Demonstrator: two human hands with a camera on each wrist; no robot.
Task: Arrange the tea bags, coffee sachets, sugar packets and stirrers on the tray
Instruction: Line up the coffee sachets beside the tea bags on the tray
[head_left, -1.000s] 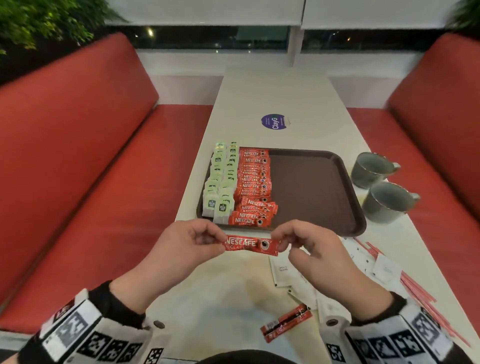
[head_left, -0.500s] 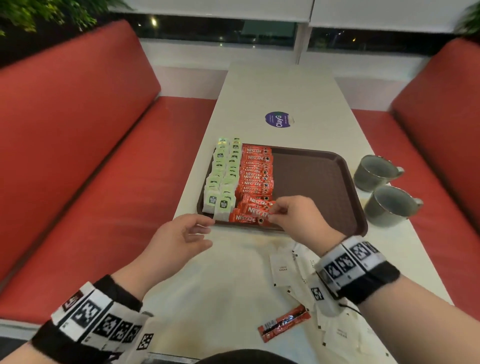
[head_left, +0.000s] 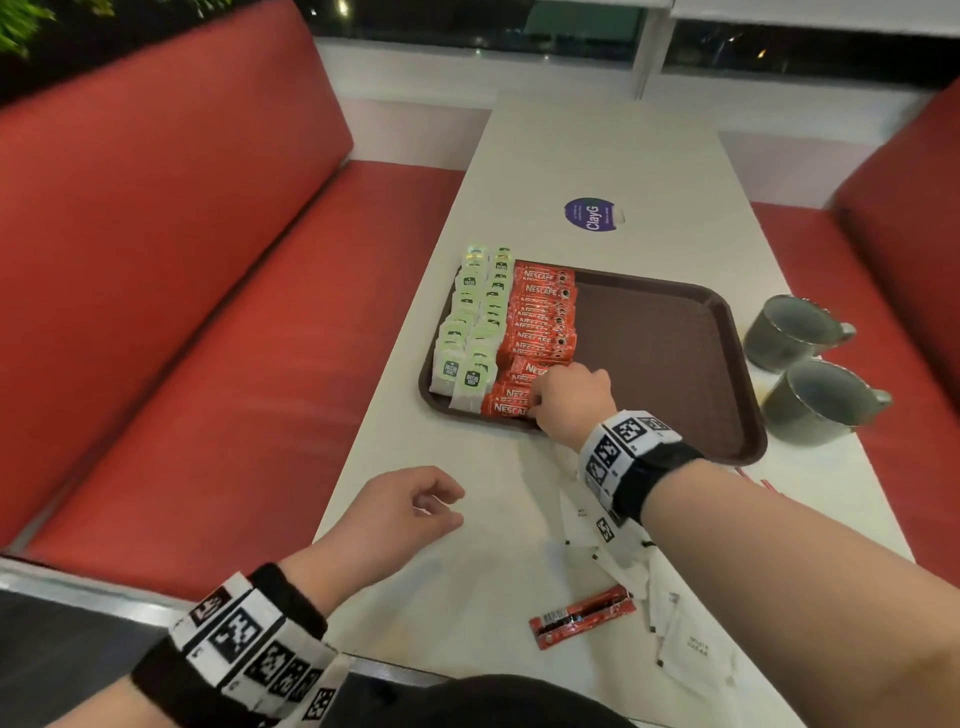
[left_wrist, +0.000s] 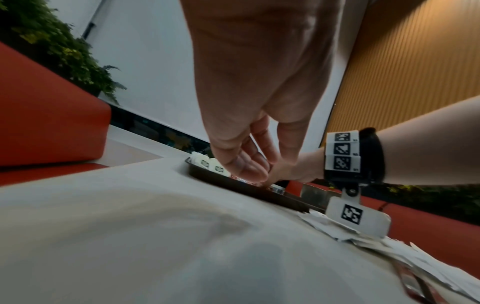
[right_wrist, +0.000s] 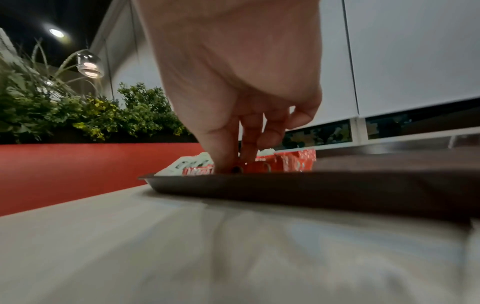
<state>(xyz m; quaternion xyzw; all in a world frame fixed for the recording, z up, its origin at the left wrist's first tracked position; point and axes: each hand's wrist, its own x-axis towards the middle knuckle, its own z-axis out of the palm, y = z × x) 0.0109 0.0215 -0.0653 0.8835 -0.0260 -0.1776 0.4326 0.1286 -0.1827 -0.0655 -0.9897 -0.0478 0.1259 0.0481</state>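
My left hand (head_left: 395, 514) hovers loosely curled, holding nothing. On the tray (head_left: 670, 364), tea bags (head_left: 472, 332) flank coffee sachets (head_left: 540, 327); my right hand (head_left: 571, 400) pinches the nearest one. Sugar packets (head_left: 691, 644) and a stray sachet (head_left: 582, 616) lie under my forearm; two mugs (head_left: 810, 369) stand rightmost.

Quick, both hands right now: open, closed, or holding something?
Left hand: open, fingers loosely curled above the table, holding nothing.
Right hand: fingertips pinch a red coffee sachet at the tray's near edge.
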